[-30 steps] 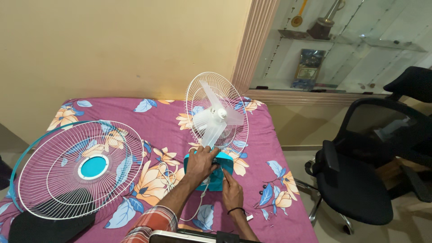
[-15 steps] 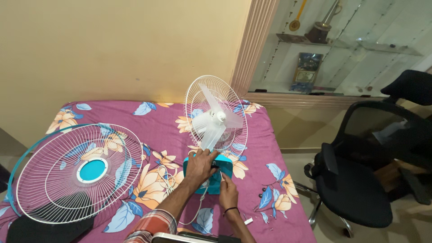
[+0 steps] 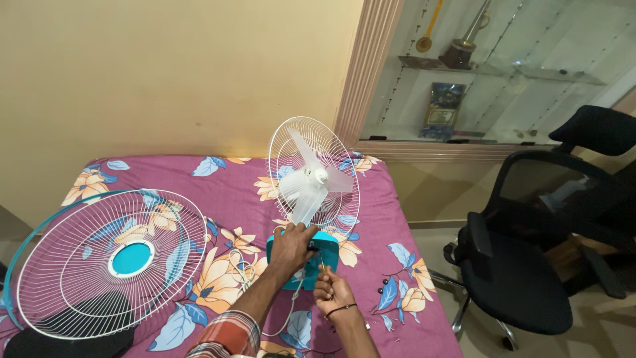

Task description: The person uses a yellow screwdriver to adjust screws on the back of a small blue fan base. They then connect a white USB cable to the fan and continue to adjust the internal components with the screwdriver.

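A small table fan stands on the bed with its front grille off, showing translucent white blades (image 3: 311,182) inside a white rear wire guard (image 3: 291,142). Its teal base (image 3: 326,248) faces me. My left hand (image 3: 291,246) rests on top of the teal base and grips it. Just below, my right hand (image 3: 331,289) pinches a thin screwdriver whose tip points up at the base's front. A white power cord (image 3: 288,311) trails from the base toward me.
The detached front grille (image 3: 112,262), white wire with a teal hub and teal rim, lies at the left on the purple floral bedsheet (image 3: 232,182). Small dark screws (image 3: 384,286) lie right of my hands. A black office chair (image 3: 530,265) stands beside the bed. A glass shelf unit is behind.
The view has shifted slightly. My left hand stays on the teal base. My right hand now holds the screwdriver upright against the base's front.
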